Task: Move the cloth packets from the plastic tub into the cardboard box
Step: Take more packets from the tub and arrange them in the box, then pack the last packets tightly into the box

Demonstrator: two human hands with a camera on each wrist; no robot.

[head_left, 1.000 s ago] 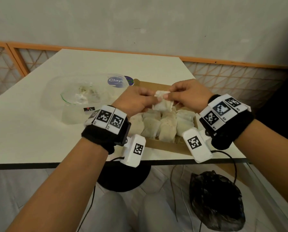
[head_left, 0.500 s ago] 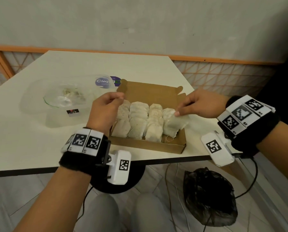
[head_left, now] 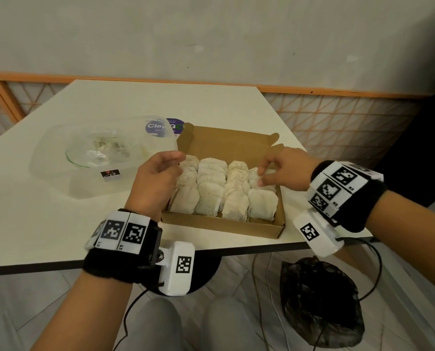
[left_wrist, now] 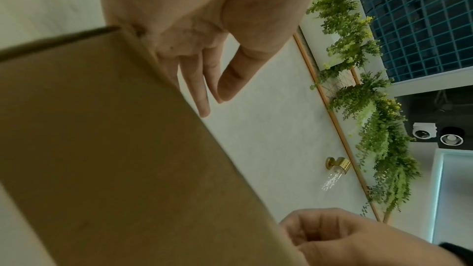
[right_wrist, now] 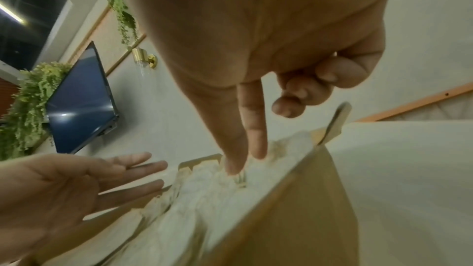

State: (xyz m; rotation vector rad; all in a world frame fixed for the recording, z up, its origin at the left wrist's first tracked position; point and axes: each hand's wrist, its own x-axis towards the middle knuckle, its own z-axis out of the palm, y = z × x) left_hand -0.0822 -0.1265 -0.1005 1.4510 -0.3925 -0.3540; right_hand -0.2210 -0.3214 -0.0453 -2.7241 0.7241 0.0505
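The cardboard box (head_left: 226, 225) sits at the near edge of the desk (head_left: 46, 216), filled with cloth packets (head_left: 210, 196) laid in 4 rows. The left hand (head_left: 158, 182) hangs over the box's left wall, wrist raised, its fingers (left_wrist: 202, 88) relaxed and nearly straight, gripping nothing; the right-wrist view shows its palm open beside the packets. The right hand (head_left: 284, 172) reaches in from the right over the far right row, forearm angled across the desk corner. Its thumb and index finger (right_wrist: 252, 120) point down and press on the top of a packet (head_left: 258, 177) there, while the other fingers curl back toward the palm; nothing is lifted. The plastic tub (head_left: 59, 173) stands just left of the box, a few packets (head_left: 105, 145) dimly visible through its clear lid.
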